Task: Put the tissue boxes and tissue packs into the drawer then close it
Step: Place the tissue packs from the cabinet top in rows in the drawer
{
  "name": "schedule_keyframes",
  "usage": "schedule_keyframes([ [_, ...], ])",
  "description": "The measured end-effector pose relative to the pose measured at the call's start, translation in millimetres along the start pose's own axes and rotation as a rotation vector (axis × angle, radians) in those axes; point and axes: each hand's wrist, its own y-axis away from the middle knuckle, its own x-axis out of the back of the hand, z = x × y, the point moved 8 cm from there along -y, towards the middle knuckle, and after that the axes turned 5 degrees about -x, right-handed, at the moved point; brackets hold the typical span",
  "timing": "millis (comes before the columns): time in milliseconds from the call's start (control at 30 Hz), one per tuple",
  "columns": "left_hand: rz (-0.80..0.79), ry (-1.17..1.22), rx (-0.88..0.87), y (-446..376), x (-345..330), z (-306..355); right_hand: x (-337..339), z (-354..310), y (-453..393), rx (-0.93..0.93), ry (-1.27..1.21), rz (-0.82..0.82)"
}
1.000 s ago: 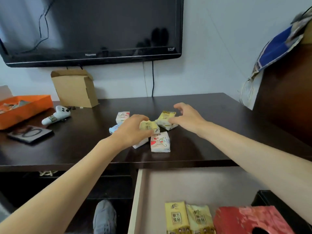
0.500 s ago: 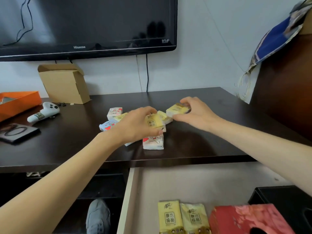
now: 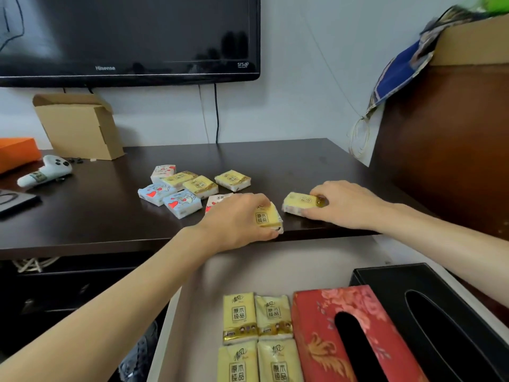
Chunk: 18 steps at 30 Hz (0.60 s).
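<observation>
My left hand grips a yellow tissue pack at the front edge of the dark desk, just above the open drawer. My right hand holds a second yellow tissue pack a little to the right, still over the desk. Several more packs, yellow and blue-and-white, lie behind on the desk. In the drawer lie several yellow packs, a red tissue box and a black tissue box.
A cardboard box stands at the back left under the TV. A white game controller and an orange box sit at the left. A brown cabinet rises on the right.
Both hands have lifted a yellow pack each from the pile and drawn them toward the desk's front edge, nearer the drawer. The view has tilted down, showing more of the drawer.
</observation>
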Motion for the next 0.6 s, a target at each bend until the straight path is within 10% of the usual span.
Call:
schedule_keyframes([
  [267,0.020,0.028,0.024,10,-4,-1,18,-6,7,-0.004,-0.110,0.127],
  [433,0.021,0.049,0.015,14,1,5,-8,-12,4,0.103,-0.447,-0.274],
  [600,-0.021,0.158,0.037,35,23,18,-3,-18,11,0.111,-0.411,-0.171],
])
